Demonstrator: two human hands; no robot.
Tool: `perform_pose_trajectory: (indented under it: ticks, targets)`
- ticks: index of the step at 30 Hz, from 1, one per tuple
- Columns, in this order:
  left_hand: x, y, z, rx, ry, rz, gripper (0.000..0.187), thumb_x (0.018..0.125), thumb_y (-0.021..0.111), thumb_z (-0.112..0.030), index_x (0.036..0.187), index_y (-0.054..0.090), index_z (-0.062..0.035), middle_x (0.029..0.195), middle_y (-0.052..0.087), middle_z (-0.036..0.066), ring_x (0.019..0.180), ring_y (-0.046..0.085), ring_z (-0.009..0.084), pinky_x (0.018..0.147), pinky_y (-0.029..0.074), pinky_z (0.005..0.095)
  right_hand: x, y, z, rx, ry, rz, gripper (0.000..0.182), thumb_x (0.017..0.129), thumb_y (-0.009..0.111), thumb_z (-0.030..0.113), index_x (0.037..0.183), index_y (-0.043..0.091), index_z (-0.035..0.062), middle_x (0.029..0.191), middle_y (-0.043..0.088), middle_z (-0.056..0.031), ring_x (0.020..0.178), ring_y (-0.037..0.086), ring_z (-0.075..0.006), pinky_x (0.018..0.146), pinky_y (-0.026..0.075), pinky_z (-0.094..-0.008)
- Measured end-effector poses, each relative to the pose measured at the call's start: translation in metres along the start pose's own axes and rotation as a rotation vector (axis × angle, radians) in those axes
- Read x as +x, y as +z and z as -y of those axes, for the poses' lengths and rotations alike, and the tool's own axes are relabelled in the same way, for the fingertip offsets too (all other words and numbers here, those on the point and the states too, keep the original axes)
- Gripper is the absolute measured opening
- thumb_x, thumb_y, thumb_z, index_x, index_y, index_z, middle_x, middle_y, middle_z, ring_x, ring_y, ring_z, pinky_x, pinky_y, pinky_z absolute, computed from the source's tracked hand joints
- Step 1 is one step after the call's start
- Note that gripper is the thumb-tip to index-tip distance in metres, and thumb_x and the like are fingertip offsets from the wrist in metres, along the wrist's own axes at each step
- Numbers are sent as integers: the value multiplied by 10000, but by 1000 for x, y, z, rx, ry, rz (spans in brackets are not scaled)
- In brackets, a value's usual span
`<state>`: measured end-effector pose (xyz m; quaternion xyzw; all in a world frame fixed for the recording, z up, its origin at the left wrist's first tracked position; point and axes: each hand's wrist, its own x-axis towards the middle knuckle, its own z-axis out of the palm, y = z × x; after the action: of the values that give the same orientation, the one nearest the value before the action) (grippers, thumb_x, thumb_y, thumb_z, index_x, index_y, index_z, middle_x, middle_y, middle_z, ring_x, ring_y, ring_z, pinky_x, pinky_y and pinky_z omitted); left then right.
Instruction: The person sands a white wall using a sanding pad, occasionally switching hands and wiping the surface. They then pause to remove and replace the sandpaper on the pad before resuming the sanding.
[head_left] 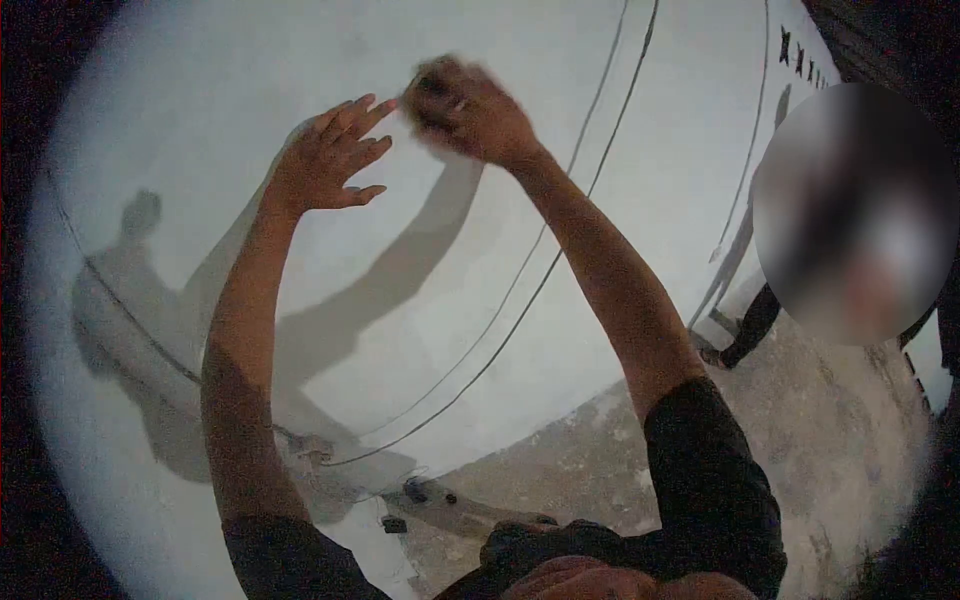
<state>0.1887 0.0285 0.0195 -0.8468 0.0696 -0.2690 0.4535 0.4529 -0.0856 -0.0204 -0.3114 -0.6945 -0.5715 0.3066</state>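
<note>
Both my arms are raised in front of a pale wall [400, 310]. My left hand [335, 155] is open, fingers spread and pointing right, at or close to the wall; I see no object in it. To its right, my right hand [485, 115] is smeared by motion. Its fingers look curled around a small dark thing [434, 92], too blurred to name. The fingertips of the two hands are close together. Shadows of my arms and head fall on the wall.
Two dark cables [600, 165] run along the wall. A small black object [395, 524] lies near the wall's foot. The rough floor [580, 465] is grey and stained. Another person [755, 325], partly blurred out, is at the right. Dark openings [785, 45] line the wall's upper right.
</note>
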Motion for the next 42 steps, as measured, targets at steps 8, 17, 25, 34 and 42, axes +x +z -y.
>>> perform_pose_trajectory:
  ticks: [8,17,25,34,42]
  targets:
    - [0,-9,3,42,18,18,667,801,724,-521,1335,574,-151,1626,319,115,1479,324,341,1176,346,491,17,-5,3,29,-79,30,498,841,747,356,1291,626,182,1378,526,-134,1285,519,-349,1099,440,-477]
    - [3,-7,5,-1,27,-15,747,700,812,-461,1341,560,-175,1606,360,97,1448,384,338,1148,392,485,23,-4,6,-47,-176,94,429,886,695,410,1274,632,236,1448,510,-95,1386,458,-315,1173,389,-444]
    - [-2,-11,4,-27,-51,-71,840,673,843,-433,1390,508,-148,1599,364,133,1444,392,356,1130,388,514,42,18,6,68,-111,5,481,918,653,481,1342,589,264,1453,498,-113,1389,437,-363,1172,375,-511]
    - [-10,8,15,-39,-3,-170,962,641,812,-360,1471,416,-76,1622,316,155,1476,342,354,1160,343,489,62,20,-17,-155,-227,-78,505,839,689,517,1281,624,280,1357,543,-115,1303,492,-324,1104,402,-518]
    - [-10,-20,7,10,-100,-11,986,629,820,-334,1480,378,-109,1633,311,122,1493,320,343,1159,340,498,63,-21,-15,-239,218,165,520,848,673,554,1319,608,345,1368,529,-101,1326,482,-324,1107,420,-516]
